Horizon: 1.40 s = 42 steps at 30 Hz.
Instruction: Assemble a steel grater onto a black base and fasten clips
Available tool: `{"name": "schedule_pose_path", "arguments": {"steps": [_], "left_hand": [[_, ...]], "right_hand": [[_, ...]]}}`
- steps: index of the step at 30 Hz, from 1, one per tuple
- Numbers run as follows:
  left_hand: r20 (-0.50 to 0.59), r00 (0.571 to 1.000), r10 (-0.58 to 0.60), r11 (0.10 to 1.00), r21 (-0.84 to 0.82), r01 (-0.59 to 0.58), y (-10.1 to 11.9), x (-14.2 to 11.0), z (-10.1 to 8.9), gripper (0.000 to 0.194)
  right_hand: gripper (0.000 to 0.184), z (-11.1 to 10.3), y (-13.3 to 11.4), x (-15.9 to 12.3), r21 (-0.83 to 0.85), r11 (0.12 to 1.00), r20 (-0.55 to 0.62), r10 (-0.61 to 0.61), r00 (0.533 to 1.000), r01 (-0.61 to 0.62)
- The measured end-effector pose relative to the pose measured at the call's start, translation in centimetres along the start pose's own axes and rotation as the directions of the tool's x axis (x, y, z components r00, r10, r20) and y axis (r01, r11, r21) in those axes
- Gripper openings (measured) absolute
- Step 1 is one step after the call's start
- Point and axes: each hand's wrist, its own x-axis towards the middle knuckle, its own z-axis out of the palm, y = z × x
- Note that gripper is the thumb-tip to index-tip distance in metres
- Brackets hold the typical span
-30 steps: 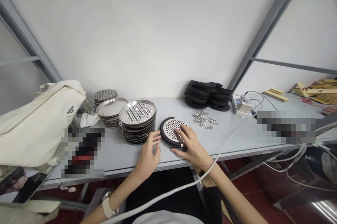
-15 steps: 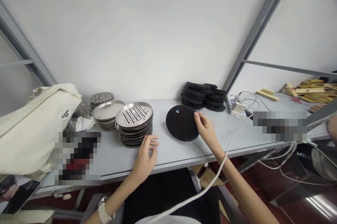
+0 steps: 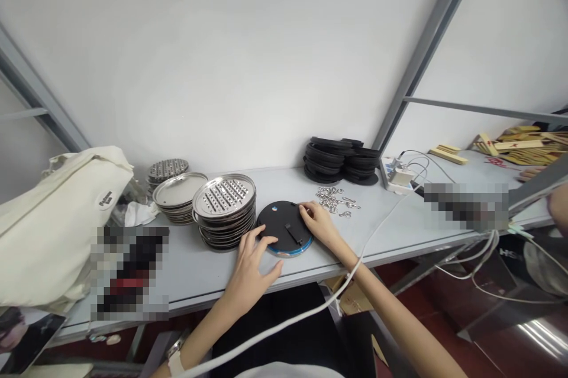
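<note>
Black disc lowered to table, left hand spread at its edge, right hand touching it, grip unclear

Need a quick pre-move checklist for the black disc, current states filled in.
1. Hands at black disc: ok, left hand at its left side, right hand at its right edge.
2. Disc down on table: ok.
3. Small black piece on disc fixed: cannot tell.
4. White cable clear of right forearm: not ok, crosses it in view.
5. Metal clips clear of disc: ok.
6. Gap to grater stack: cannot tell.
</note>
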Motion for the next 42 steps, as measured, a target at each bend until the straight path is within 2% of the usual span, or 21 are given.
{"name": "schedule_pose_path", "arguments": {"steps": [3, 5, 9, 11, 13, 15, 18, 23, 28, 42], "left_hand": [[0.007, 1.000, 0.004, 0.999, 0.047, -0.005, 0.0, 0.0, 0.2, 0.032], [0.004, 1.000, 0.008, 0.998, 0.064, -0.008, -0.1, 0.0, 0.3, 0.029], [0.013, 1.000, 0.019, 0.998, 0.066, -0.020, -0.2, -0.1, 0.2, 0.026], [0.011, 1.000, 0.025, 0.998, 0.062, -0.025, -0.3, -0.1, 0.2, 0.028], [0.008, 0.999, 0.035, 0.997, 0.062, -0.035, -0.3, -0.1, 0.2, 0.029], [0.008, 0.999, 0.045, 0.997, 0.068, -0.046, -0.4, -0.2, 0.3, 0.030], [0.011, 0.998, 0.054, 0.995, 0.079, -0.055, -0.4, -0.2, 0.3, 0.032], [0.004, 0.998, 0.062, 0.995, 0.083, -0.062, -0.4, -0.2, 0.2, 0.032], [0.014, 0.999, 0.052, 0.994, 0.093, -0.053, -0.1, -0.3, 0.0, 0.033], [0.018, 0.997, 0.076, 0.991, 0.105, -0.078, -0.2, -0.3, 0.0, 0.037]], "right_hand": [[0.033, -0.1, 0.2, 0.0, -0.010, 0.998, 0.015, -0.056, 0.998, 0.056], [0.031, -0.6, 0.7, 0.1, 0.017, 0.999, -0.025, -0.041, 0.999, 0.041], [0.027, -3.4, 3.5, 1.1, -0.016, 0.998, -0.212, -0.062, 0.975, 0.060], [0.026, -5.3, 5.6, 1.7, -0.103, 0.993, -0.332, -0.083, 0.939, 0.052], [0.026, -7.1, 7.8, 2.3, -0.191, 0.981, -0.407, -0.053, 0.912, -0.028], [0.026, -8.1, 9.8, 2.5, -0.294, 0.944, -0.362, 0.035, 0.931, -0.149], [0.023, -8.2, 11.5, 2.5, -0.345, 0.916, -0.316, 0.091, 0.944, -0.203], [0.029, -7.3, 12.0, 2.3, -0.419, 0.868, -0.317, 0.136, 0.939, -0.267], [0.032, -7.6, 12.1, 2.0, -0.466, 0.813, -0.360, 0.186, 0.914, -0.349], [0.030, -7.7, 12.5, 2.4, -0.519, 0.786, -0.293, 0.206, 0.934, -0.336]]}}
